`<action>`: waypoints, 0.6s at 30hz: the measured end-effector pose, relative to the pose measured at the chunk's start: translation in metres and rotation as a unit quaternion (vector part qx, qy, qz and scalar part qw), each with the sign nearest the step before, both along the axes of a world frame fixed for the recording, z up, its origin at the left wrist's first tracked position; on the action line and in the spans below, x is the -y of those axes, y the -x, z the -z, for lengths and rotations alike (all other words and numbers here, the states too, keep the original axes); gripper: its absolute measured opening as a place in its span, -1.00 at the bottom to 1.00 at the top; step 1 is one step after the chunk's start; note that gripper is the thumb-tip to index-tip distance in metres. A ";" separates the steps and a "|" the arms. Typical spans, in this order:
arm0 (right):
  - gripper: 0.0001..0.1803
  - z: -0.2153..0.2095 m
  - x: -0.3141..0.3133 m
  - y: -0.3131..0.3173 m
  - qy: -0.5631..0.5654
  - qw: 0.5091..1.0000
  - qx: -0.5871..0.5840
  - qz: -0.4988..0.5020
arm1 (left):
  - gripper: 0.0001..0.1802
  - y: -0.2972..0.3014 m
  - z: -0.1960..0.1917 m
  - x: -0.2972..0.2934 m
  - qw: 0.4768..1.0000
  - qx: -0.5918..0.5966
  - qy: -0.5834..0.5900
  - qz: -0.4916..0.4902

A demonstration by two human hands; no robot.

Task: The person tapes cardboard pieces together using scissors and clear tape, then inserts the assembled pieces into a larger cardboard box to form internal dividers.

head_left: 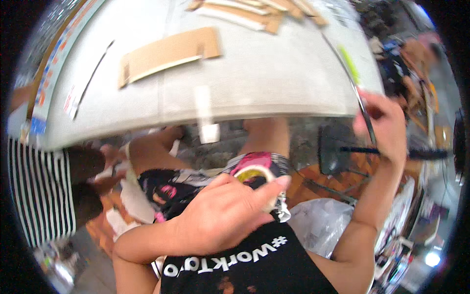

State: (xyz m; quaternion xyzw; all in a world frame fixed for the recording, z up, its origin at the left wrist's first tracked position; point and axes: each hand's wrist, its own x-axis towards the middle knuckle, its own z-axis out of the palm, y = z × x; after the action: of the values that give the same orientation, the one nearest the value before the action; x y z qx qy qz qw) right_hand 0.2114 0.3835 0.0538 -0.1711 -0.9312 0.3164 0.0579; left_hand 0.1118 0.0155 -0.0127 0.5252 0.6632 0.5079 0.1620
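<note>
My left hand (223, 208) is closed around a roll of tape (254, 172), held low over my lap; the ring's pale rim and yellowish inside show past my fingers. At the table's right edge, my right hand (384, 125) is blurred, with its fingers closed on a long thin tool (363, 109) with a dark handle, whose kind I cannot make out. A bright green strip (348, 64) lies along that tool's far part. A whitish strip of tape (204, 110) hangs over the table's near edge. Farther back lies a flat brown cardboard piece (169, 51) with a white strip along its near edge.
Several cardboard pieces (264, 14) are piled at the far side of the pale table (274, 78). A thin dark rod (95, 76) lies at the left. Someone in a striped garment (41, 191) is close on my left. A clear plastic bag (320, 223) sits by my right side.
</note>
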 end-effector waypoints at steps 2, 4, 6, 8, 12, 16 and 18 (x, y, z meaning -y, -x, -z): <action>-0.48 0.002 -0.035 0.003 -0.151 0.986 0.025 0.071 | -0.54 0.014 -0.018 -0.045 0.974 -0.201 -0.100 0.006; -0.55 0.015 -0.057 0.012 -0.198 0.978 0.032 0.063 | -0.58 0.030 -0.020 -0.104 0.934 -0.335 -0.124 -0.010; -0.59 0.024 -0.066 0.015 -0.280 0.952 0.093 0.084 | -0.63 0.053 -0.010 -0.158 0.895 -0.442 -0.059 -0.023; -0.62 0.032 -0.069 0.021 -0.332 0.929 0.140 0.087 | -0.69 0.074 0.004 -0.187 0.861 -0.508 0.023 -0.022; -0.68 0.032 -0.069 0.022 -0.381 0.905 0.170 0.086 | -0.61 0.097 0.005 -0.166 0.904 -0.425 0.041 -0.006; -0.77 0.034 -0.069 0.019 -0.387 0.907 0.130 0.103 | -0.36 0.168 -0.029 -0.068 0.932 -0.288 0.194 -0.107; -0.71 0.040 -0.068 0.021 -0.390 0.904 0.118 0.129 | -0.15 0.197 -0.038 -0.030 0.895 -0.311 0.270 -0.172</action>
State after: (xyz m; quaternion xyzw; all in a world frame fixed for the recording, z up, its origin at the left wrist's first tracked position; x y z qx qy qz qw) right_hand 0.1907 0.4514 0.0143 -0.2899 -0.9500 -0.1045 0.0504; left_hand -0.0849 0.0450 0.0252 0.4698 0.8715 0.1401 -0.0068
